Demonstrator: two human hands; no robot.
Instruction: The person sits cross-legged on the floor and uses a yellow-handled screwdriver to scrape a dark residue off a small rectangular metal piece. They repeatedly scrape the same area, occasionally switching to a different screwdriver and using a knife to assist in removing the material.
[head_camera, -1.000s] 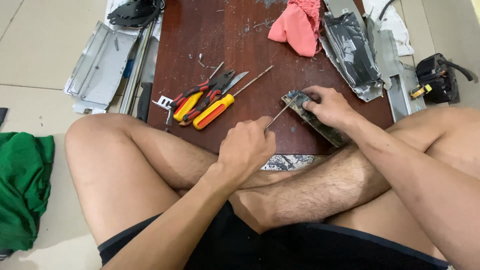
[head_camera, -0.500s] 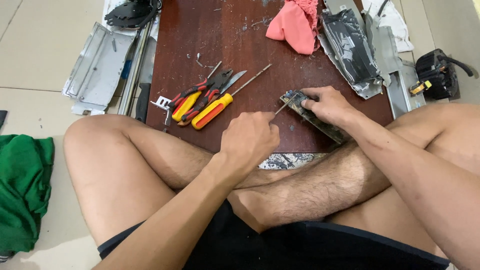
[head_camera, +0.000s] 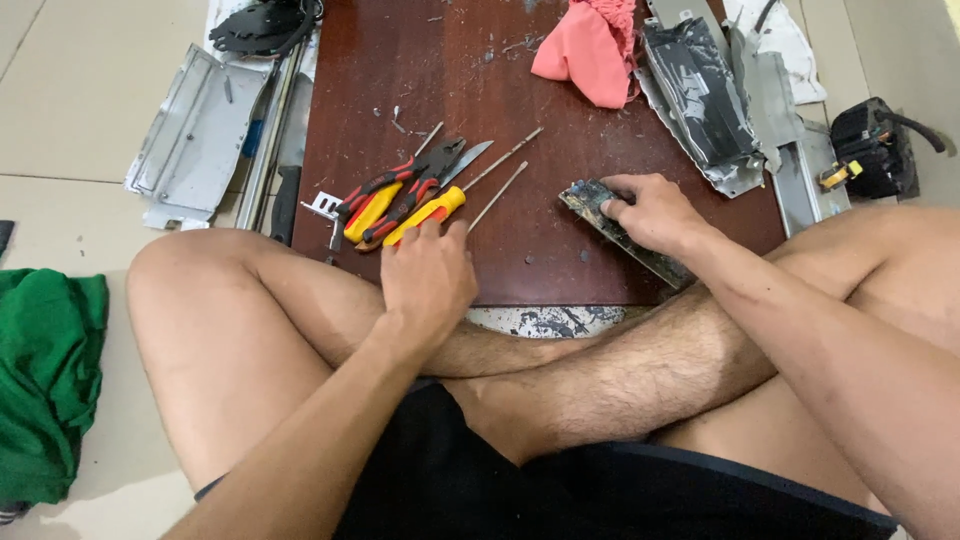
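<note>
Pale floor tiles spread out around me, and a dark reddish-brown board lies flat on them just past my crossed legs. I take that board as my landmark.

On the board's near right part lies a narrow grey circuit board, slanting toward the near right corner. My right hand presses down on it, fingers curled over its far end, holding it against the wood.

On the board's near left part sits a heap of tools: red-handled pliers and a screwdriver with a yellow and red handle, its thin shaft pointing toward the board's middle. A second thin metal rod lies just beside that shaft. My left hand rests at the board's near edge with its fingertips touching the yellow and red handle; the fingers are loosely bent, not closed round it.

Toward the board's far edge, right of centre, lies a crumpled pink cloth. Off the board's right edge lie bent grey metal panels and, farther out, a black device. Off the left edge sits a grey metal tray. Well left of the board, by my knee, a green cloth is bunched on the tiles.
</note>
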